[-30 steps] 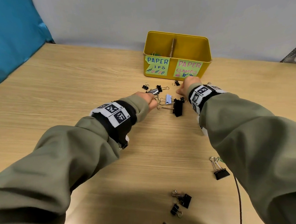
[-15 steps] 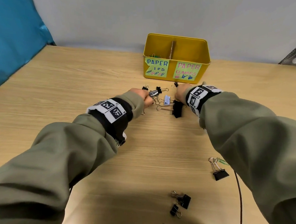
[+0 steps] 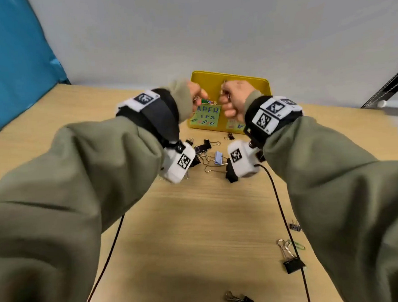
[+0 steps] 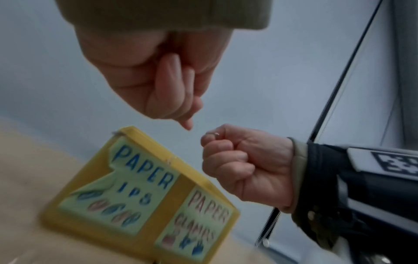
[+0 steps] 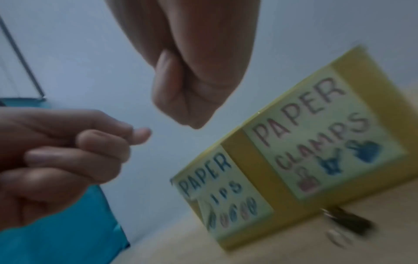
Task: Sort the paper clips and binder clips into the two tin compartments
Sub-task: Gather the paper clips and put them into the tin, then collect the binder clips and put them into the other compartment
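both hands are fisted above the yellow two-compartment tin (image 3: 258, 82): the left hand (image 3: 195, 92) pinches something small i cannot make out, the right hand (image 3: 233, 99) grips a silver wire loop (image 4: 210, 134). coloured paper clips (image 3: 206, 101) lie in the left compartment; black binder clips (image 3: 204, 145) are scattered on the wooden table (image 3: 198, 221) beneath the wrists.

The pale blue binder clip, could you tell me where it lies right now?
In the head view, the pale blue binder clip lies on the wooden table, in front of the yellow tin, among black binder clips, between the two wrists.
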Demonstrator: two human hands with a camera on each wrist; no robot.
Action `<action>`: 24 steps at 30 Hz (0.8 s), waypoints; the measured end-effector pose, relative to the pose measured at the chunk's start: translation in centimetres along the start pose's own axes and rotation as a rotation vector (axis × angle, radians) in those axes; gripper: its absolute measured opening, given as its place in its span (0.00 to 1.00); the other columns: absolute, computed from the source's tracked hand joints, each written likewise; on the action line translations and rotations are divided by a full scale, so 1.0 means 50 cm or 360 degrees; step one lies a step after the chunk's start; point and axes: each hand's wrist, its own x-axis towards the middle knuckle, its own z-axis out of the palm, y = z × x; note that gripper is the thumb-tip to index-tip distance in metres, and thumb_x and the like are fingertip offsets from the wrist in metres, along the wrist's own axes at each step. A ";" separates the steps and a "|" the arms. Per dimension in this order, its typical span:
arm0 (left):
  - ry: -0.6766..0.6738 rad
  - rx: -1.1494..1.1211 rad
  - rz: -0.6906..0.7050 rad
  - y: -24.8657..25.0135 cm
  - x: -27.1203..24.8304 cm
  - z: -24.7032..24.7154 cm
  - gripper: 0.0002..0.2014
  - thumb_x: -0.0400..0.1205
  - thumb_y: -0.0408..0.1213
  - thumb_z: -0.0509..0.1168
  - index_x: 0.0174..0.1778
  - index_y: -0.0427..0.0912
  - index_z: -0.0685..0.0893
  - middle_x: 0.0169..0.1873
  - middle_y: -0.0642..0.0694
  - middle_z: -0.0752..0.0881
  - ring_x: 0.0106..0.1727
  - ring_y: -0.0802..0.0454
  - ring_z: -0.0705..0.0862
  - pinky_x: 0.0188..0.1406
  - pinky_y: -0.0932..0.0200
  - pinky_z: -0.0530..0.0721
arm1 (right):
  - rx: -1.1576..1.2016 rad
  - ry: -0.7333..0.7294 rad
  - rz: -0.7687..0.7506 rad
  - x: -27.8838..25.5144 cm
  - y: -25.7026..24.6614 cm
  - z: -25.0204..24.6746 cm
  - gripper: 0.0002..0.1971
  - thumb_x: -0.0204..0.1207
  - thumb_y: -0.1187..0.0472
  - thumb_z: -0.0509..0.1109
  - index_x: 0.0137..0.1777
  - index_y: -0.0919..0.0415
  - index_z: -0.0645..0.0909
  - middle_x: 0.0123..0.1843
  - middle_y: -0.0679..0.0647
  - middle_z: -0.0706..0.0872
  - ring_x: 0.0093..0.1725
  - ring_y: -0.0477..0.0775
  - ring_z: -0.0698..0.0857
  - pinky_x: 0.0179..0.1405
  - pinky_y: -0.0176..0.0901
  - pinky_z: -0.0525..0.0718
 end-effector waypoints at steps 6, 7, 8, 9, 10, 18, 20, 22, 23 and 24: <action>-0.0041 -0.0109 -0.0092 0.045 0.105 0.004 0.16 0.87 0.38 0.48 0.40 0.44 0.78 0.20 0.52 0.86 0.29 0.53 0.85 0.28 0.65 0.70 | -0.0173 0.0152 0.0132 0.077 -0.067 0.020 0.17 0.80 0.68 0.55 0.28 0.60 0.67 0.17 0.51 0.73 0.20 0.48 0.71 0.13 0.32 0.70; -0.0060 -0.0110 -0.0119 0.053 0.108 0.005 0.16 0.87 0.40 0.48 0.51 0.42 0.81 0.36 0.52 0.88 0.45 0.50 0.86 0.35 0.66 0.74 | -0.0218 0.0157 0.0143 0.086 -0.071 0.024 0.15 0.81 0.66 0.57 0.30 0.59 0.68 0.25 0.52 0.76 0.26 0.49 0.74 0.22 0.35 0.77; -0.0062 -0.0079 -0.0104 0.060 0.110 0.006 0.16 0.88 0.43 0.49 0.52 0.41 0.81 0.40 0.51 0.87 0.49 0.53 0.85 0.38 0.68 0.76 | -0.0208 0.0148 0.0164 0.093 -0.071 0.029 0.14 0.81 0.65 0.58 0.33 0.59 0.69 0.32 0.53 0.76 0.31 0.49 0.75 0.32 0.37 0.81; -0.0073 -0.0064 -0.0104 0.064 0.115 0.005 0.17 0.88 0.44 0.48 0.46 0.42 0.79 0.36 0.49 0.86 0.44 0.54 0.85 0.36 0.70 0.78 | -0.0203 0.0153 0.0200 0.099 -0.071 0.036 0.12 0.81 0.63 0.59 0.34 0.59 0.70 0.36 0.54 0.75 0.34 0.51 0.76 0.42 0.43 0.81; -0.0113 -0.0066 -0.0114 0.066 0.121 0.005 0.20 0.88 0.46 0.46 0.42 0.39 0.77 0.34 0.43 0.86 0.41 0.54 0.86 0.36 0.71 0.80 | -0.0227 0.0160 0.0224 0.106 -0.069 0.041 0.10 0.81 0.61 0.60 0.37 0.61 0.72 0.39 0.56 0.75 0.36 0.53 0.76 0.50 0.49 0.80; -0.0072 -0.0219 -0.0078 0.047 0.085 0.000 0.38 0.79 0.67 0.46 0.78 0.44 0.62 0.75 0.43 0.69 0.79 0.44 0.62 0.75 0.45 0.62 | -0.0302 0.0088 0.0177 0.068 -0.065 0.025 0.25 0.83 0.55 0.60 0.77 0.67 0.66 0.76 0.66 0.71 0.76 0.66 0.69 0.71 0.59 0.70; -0.0075 -0.0078 0.0093 0.038 0.049 0.012 0.35 0.83 0.61 0.45 0.81 0.41 0.59 0.80 0.45 0.63 0.82 0.47 0.60 0.79 0.51 0.58 | -0.0389 0.0059 0.0128 0.022 -0.060 0.007 0.25 0.82 0.52 0.61 0.76 0.64 0.68 0.69 0.62 0.76 0.67 0.61 0.77 0.65 0.51 0.76; -0.0004 0.0180 0.0245 0.012 -0.011 0.028 0.30 0.85 0.54 0.50 0.78 0.39 0.65 0.77 0.43 0.69 0.77 0.48 0.68 0.72 0.55 0.68 | -0.0710 0.0079 0.0004 -0.045 -0.046 -0.016 0.21 0.81 0.53 0.63 0.70 0.63 0.74 0.57 0.57 0.79 0.47 0.53 0.82 0.51 0.45 0.82; 0.0020 0.0352 0.0335 -0.011 -0.036 0.036 0.26 0.85 0.50 0.55 0.74 0.38 0.71 0.72 0.39 0.75 0.69 0.47 0.74 0.62 0.57 0.75 | -0.0935 0.0096 -0.0066 -0.079 -0.035 -0.030 0.19 0.80 0.54 0.65 0.67 0.62 0.77 0.54 0.56 0.80 0.44 0.52 0.82 0.45 0.44 0.82; 0.0002 0.0521 0.0435 -0.037 -0.060 0.044 0.20 0.83 0.45 0.60 0.68 0.38 0.76 0.64 0.36 0.80 0.58 0.49 0.78 0.50 0.59 0.78 | -0.1171 0.0085 -0.0089 -0.112 -0.020 -0.046 0.16 0.78 0.55 0.68 0.63 0.61 0.79 0.52 0.55 0.82 0.45 0.53 0.82 0.43 0.45 0.83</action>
